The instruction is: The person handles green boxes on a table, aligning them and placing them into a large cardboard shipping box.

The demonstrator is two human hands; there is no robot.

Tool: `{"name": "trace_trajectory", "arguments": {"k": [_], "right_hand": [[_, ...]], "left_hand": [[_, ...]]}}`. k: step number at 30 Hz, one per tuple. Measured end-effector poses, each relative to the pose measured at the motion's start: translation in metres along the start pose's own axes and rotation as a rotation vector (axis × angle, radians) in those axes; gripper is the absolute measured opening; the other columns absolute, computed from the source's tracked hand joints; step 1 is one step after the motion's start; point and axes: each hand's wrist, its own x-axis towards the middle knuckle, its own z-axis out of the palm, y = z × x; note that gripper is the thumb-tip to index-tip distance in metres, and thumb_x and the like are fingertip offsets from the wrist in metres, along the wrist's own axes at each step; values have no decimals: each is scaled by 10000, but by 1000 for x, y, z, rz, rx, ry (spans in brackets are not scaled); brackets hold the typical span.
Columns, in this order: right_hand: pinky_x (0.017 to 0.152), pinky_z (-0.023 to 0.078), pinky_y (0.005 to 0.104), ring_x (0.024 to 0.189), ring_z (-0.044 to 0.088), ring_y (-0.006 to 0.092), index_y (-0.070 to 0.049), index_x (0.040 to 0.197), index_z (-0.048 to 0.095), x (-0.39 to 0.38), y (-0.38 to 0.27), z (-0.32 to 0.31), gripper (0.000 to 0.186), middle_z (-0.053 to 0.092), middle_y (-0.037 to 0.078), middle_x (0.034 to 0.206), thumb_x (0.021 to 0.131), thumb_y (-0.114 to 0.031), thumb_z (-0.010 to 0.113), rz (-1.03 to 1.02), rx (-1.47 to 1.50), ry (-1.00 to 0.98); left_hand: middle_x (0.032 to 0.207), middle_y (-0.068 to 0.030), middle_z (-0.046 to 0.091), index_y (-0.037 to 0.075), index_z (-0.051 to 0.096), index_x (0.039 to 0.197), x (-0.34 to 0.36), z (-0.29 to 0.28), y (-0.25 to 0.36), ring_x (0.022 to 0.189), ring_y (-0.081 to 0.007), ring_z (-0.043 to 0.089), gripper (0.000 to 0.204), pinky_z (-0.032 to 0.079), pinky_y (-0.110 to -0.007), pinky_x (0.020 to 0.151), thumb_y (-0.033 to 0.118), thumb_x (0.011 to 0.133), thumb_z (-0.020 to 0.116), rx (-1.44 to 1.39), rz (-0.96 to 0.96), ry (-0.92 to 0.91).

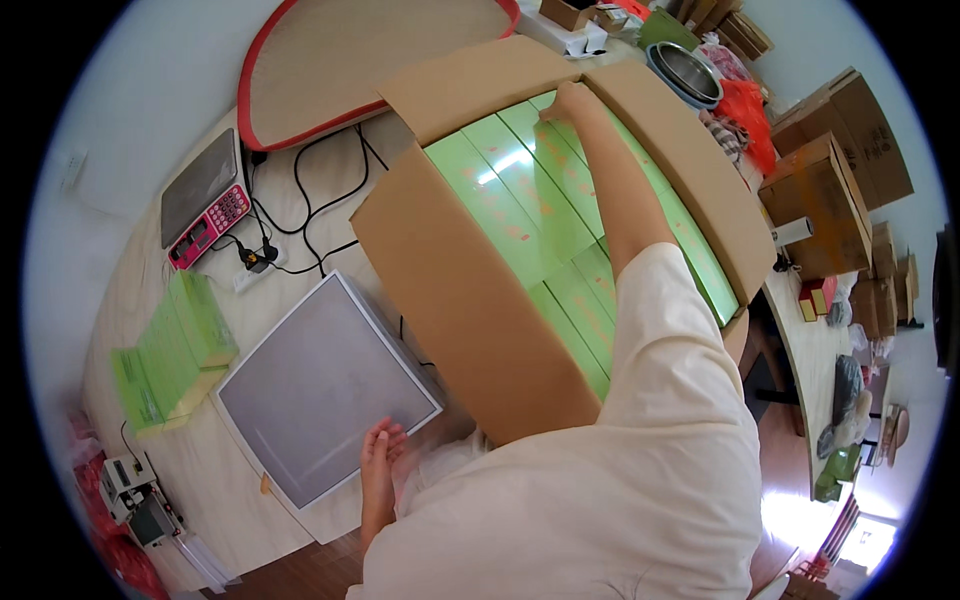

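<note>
A large open cardboard carton stands before me, filled with rows of flat light-green boxes; a glossy reflection crosses their tops. My right arm stretches over the carton to its far end. There my right hand has bent fingers against the end of one green box, part of them hidden. Low in the view, my left hand holds nothing, its fingers loosely curled and apart. It hovers by the near edge of a square grey panel with a white rim, left of the carton.
More green boxes are stacked at the table's left. Behind them sit a scale with pink keypad, black cables and a power strip. A red-rimmed beige panel lies at the back. Brown cartons and metal bowls stand right.
</note>
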Motion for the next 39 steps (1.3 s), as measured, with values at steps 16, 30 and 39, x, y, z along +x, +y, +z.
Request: {"name": "trace_trajectory", "arguments": {"k": [16, 30, 39], "right_hand": [[975, 399, 512, 1236, 409, 409, -242, 1220, 542, -6, 12, 3, 598, 459, 203, 1305, 787, -654, 521, -296, -193, 195], [843, 464, 465, 943, 583, 400, -25, 1132, 493, -88, 35, -39, 623, 545, 232, 1101, 722, -445, 700, -281, -74, 385], [757, 502, 354, 921, 554, 213, -41, 1070, 501, -351, 80, -87, 445, 511, 90, 1048, 750, -227, 747, -229, 308, 1206]], "left_hand": [[1129, -78, 586, 60, 514, 1228, 16, 1, 9, 1007, -156, 565, 339, 447, -290, 866, 274, 967, 470, 18, -60, -30], [1118, -58, 599, 84, 526, 1228, 38, -22, -13, 980, -135, 575, 344, 443, -279, 861, 297, 960, 489, -71, -32, 16], [1172, -88, 573, 56, 459, 1300, 32, 47, 56, 1069, -172, 557, 454, 422, -312, 924, 379, 982, 425, 0, 116, -427]]}}
